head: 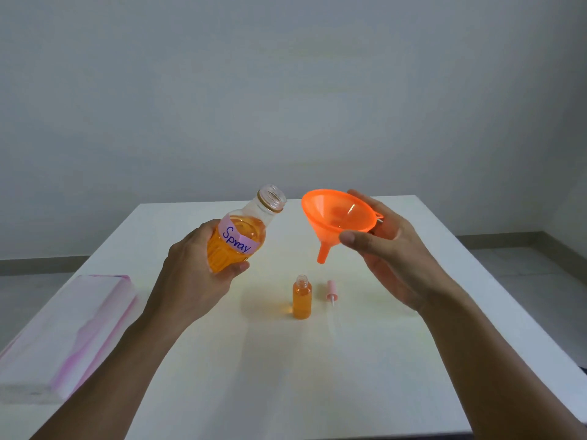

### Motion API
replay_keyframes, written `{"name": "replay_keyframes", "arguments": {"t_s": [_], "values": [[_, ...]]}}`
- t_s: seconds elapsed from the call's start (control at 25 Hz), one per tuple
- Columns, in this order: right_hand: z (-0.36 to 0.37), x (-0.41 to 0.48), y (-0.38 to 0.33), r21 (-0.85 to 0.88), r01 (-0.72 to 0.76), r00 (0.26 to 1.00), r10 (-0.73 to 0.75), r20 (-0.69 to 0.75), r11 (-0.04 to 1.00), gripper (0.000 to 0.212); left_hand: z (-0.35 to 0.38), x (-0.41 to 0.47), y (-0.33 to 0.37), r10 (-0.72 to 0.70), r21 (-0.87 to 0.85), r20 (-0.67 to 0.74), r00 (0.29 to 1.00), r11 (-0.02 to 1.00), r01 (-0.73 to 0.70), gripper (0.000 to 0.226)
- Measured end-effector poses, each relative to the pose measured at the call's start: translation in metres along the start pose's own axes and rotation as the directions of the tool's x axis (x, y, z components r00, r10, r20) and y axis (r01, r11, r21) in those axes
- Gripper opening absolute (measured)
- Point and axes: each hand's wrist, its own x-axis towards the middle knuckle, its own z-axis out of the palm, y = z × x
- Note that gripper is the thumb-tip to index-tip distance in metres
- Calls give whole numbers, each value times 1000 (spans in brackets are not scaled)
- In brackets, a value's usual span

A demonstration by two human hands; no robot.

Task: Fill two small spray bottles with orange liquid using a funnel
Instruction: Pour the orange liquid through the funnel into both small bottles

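Both hands are up over the desk [286,376]. The left hand [197,274] grips the big bottle [241,236], fingers [238,268] wrapped round its lower half. The bottle is uncapped and tilted, its mouth up and towards the far right corner. Orange liquid fills it to about the shoulder, and a pale label [236,239] across the front reads "Spray". On the other side, the right hand [390,258] holds the orange funnel [336,217] in the air. The thumb presses the near side of the cone, and the other fingers, only loosely bent, spread behind the far side. The funnel leans too, its wide mouth turned towards the big bottle and its spout angled down and left, clear of everything. Below, about midway between the left and right edges, the small spray bottle [301,300] stands upright on the desk with no top on, orange nearly to the neck. Just beside it, on the right, lies the pink pump head [331,292], with its tube towards the near edge, not touching it. At the left edge rests a flat pink-and-white packet [70,328], well apart from the rest.
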Motion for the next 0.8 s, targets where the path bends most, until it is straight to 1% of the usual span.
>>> {"name": "replay_keyframes", "arguments": {"t_s": [0.08,0.16,0.28,0.44,0.64,0.76,0.8], "values": [[-22,-8,-11,13,12,999,-12,-52,1000,115,2,6,15,23,-15,-1,1000,1000,-23,65],[-50,-17,-22,21,38,994,-36,-104,999,119,9,11,34,41,-34,0,999,999,-41,65],[-94,-34,-33,17,61,984,-58,-166,998,116,25,17,62,78,-71,14,997,994,-77,63],[-126,-50,-35,-17,43,972,-45,-229,999,101,50,21,90,118,-92,41,992,989,-114,65],[-131,-55,-27,-29,-7,968,-1,-250,1000,105,70,25,109,152,-91,58,987,985,-146,69],[-131,-53,-22,-15,-12,968,8,-252,1000,126,74,28,112,163,-81,68,984,984,-158,69],[-132,-52,-21,-13,-11,967,8,-254,1000,130,75,29,112,163,-79,71,984,984,-158,69]]}}
